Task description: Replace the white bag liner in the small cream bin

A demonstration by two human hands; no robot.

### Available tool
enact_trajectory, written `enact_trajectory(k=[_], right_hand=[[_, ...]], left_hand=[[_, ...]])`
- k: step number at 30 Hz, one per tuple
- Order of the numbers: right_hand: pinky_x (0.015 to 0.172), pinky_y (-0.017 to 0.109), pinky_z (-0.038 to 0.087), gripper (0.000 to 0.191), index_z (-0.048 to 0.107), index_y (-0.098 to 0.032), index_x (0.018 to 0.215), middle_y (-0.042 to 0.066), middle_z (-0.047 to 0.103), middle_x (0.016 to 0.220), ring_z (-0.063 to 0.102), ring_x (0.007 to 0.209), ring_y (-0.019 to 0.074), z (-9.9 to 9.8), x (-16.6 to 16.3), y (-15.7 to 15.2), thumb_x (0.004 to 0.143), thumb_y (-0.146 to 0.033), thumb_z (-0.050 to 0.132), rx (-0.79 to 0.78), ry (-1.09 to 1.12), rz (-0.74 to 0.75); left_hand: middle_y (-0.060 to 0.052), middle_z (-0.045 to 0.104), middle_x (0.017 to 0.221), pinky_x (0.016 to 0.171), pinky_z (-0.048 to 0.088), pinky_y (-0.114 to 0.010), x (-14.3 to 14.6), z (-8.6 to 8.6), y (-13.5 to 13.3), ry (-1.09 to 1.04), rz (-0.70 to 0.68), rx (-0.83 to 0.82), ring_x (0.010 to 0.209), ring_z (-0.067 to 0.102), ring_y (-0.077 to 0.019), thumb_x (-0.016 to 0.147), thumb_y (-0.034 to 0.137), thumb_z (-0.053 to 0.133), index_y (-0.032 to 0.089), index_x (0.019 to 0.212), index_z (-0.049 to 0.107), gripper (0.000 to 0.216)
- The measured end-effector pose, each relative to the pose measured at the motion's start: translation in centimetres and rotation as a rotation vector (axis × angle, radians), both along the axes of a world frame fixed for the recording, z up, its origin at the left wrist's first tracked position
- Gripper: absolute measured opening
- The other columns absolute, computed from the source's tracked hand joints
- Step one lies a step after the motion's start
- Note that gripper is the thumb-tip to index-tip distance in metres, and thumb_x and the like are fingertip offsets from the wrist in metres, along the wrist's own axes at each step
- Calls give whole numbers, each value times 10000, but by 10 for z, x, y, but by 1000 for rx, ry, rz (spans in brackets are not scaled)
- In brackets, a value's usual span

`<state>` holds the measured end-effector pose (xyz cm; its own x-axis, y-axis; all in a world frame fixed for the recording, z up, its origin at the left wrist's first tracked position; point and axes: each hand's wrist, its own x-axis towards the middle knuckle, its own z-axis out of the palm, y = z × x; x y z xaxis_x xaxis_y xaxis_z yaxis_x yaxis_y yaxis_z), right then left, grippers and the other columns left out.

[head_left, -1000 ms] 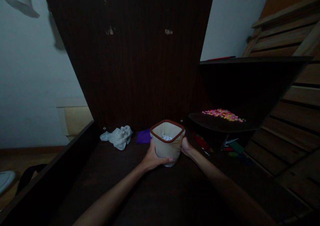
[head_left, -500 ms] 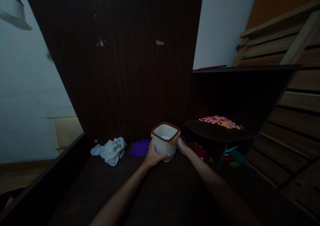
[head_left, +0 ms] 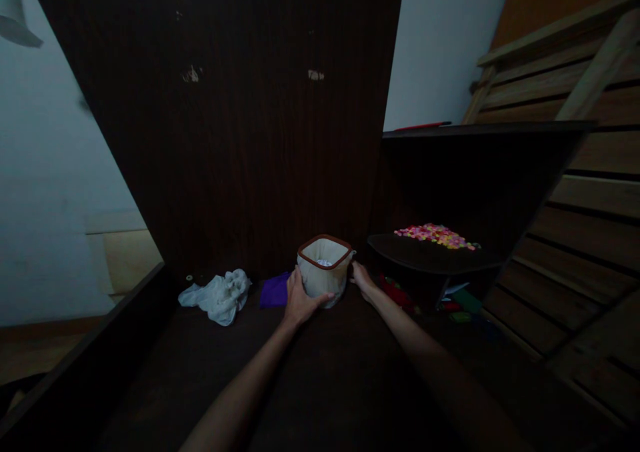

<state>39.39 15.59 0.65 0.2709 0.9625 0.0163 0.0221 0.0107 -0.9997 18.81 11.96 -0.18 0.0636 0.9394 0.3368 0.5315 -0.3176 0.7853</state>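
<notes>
A small bin (head_left: 320,282) with a brown square rim stands on the dark wooden surface. A pale, thin plastic liner (head_left: 342,284) covers its sides, and something whitish and crumpled lies inside. My left hand (head_left: 301,301) is wrapped around the bin's left and front side, thumb across the front. At the right side, my right hand (head_left: 362,280) has its fingers bent together at the liner's loose edge, just below the rim; the fingertips are partly hidden. To the left lie a purple folded cloth or bag (head_left: 273,291) and a crumpled white plastic bag (head_left: 220,297).
A dark upright panel (head_left: 240,145) rises behind the bin. On the right, a corner shelf (head_left: 425,257) bears a heap of small colourful pieces (head_left: 440,235). Red and green items (head_left: 463,303) lie beneath it. A raised board (head_left: 90,349) edges the surface on the left.
My right hand has shifted from flat against the bin's side to the liner's edge, its fingers drawn in. My left hand keeps its hold. The whole view has shifted slightly.
</notes>
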Motion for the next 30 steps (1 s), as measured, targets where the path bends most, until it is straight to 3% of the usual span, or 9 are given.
enact_trajectory(k=[4,7,11,15,17,23,30], right_hand=[[903,444,562,354,606,-168,1256,101,633,1249,649,1057,226,14,10,-12,986,-396,595,-91,14,-65],[922,453,548,350,620,-162,1225,99,641,1234,646,1064,228,28,19,-21,987,-417,587,-76,-8,-118],[972,474,509,392,629,-159,1206,110,638,1267,633,1105,239,48,28,-33,993,-477,542,38,-68,-181],[1002,443,481,479,634,-203,1211,106,651,1301,608,1173,254,63,27,-46,998,-540,367,182,-181,-186],[1021,429,466,509,627,-219,1232,101,648,1320,588,1215,264,68,20,-53,948,-571,397,257,-273,-149],[1148,478,342,606,659,-232,1248,124,516,1486,452,1375,309,71,-10,-73,744,-564,714,439,-653,-21],[1061,521,418,479,705,-193,1114,176,504,1414,464,1277,353,57,-42,-77,851,-590,650,470,-971,-172]], left_hand=[[-273,248,1631,1218,273,-580,-9,2,-8,39,8,-34,1523,225,-438,546,632,863,96,1583,99,1395],[-254,227,1650,1230,270,-561,-26,6,-16,127,-36,-26,1536,205,-424,519,670,865,107,1589,109,1426],[-193,309,1641,1247,230,-549,-63,6,-26,458,-159,43,1549,182,-391,680,773,699,139,1551,313,1144],[-202,470,1549,1225,269,-551,-94,-4,-36,547,-164,16,1488,355,-387,846,738,527,134,1432,514,842],[-196,492,1534,1219,279,-552,-101,-9,-39,573,-149,22,1476,379,-385,890,702,484,141,1397,556,760],[-174,509,1526,1189,320,-579,-105,-17,-46,587,-88,83,1469,378,-408,898,650,520,183,1384,579,677],[-158,463,1557,1212,251,-619,-118,-12,-58,566,-66,176,1506,294,-403,934,583,517,185,1336,601,572]])
